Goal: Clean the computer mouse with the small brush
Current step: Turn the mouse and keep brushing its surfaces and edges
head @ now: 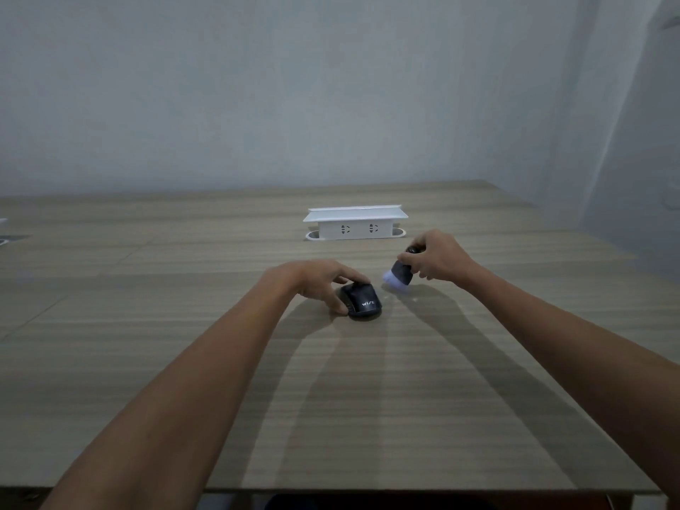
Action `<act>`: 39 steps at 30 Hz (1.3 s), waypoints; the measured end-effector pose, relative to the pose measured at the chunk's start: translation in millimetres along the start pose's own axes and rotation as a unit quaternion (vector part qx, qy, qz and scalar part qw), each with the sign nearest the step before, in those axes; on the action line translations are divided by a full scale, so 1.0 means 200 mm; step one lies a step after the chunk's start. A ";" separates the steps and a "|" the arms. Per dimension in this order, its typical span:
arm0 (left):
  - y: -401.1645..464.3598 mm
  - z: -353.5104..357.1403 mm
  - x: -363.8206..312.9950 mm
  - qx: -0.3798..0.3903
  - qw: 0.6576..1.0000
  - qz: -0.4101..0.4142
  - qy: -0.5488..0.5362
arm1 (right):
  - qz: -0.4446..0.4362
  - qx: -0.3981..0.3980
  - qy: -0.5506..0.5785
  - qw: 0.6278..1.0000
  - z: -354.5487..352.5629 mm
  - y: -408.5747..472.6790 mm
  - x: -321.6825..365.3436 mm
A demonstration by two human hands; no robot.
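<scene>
A black computer mouse (pixel 362 302) with white lettering lies on the wooden table (pixel 184 288), near the middle. My left hand (pixel 316 279) holds it from the left side, fingers resting over its front and thumb at its near edge. My right hand (pixel 436 256) grips a small brush (pixel 399 274) with a dark body and pale bristles. The bristles point down and left, just above the table, a short way to the right of the mouse and apart from it.
A white pop-up socket box (pixel 355 224) stands on the table behind the hands. At the far left edge lie dark flat items (pixel 9 240). The table's near edge runs along the bottom; a pale wall rises behind.
</scene>
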State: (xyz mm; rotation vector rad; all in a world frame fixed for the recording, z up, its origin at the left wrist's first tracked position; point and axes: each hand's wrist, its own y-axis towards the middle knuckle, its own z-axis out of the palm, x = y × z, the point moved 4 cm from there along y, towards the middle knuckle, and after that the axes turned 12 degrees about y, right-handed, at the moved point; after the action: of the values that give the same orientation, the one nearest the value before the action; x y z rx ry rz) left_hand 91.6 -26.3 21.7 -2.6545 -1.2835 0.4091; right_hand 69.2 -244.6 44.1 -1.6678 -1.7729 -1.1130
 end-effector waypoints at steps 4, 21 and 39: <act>-0.01 0.01 0.00 -0.038 0.999 0.003 -0.002 | 0.011 0.011 0.003 1.000 0.03 0.00 0.00; -0.06 0.11 0.04 -0.142 0.985 -0.045 -0.092 | -0.052 0.057 0.040 0.996 0.08 -0.05 0.19; -0.07 0.14 0.01 -0.179 0.975 -0.067 -0.115 | -0.121 0.066 -0.118 0.983 0.15 -0.03 0.22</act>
State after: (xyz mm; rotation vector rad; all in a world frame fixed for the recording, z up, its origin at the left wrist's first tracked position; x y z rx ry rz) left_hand 73.0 -14.5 -1.5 -2.8484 -1.7452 0.5221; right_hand 61.6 -194.5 61.0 -1.5893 -2.1974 -0.9012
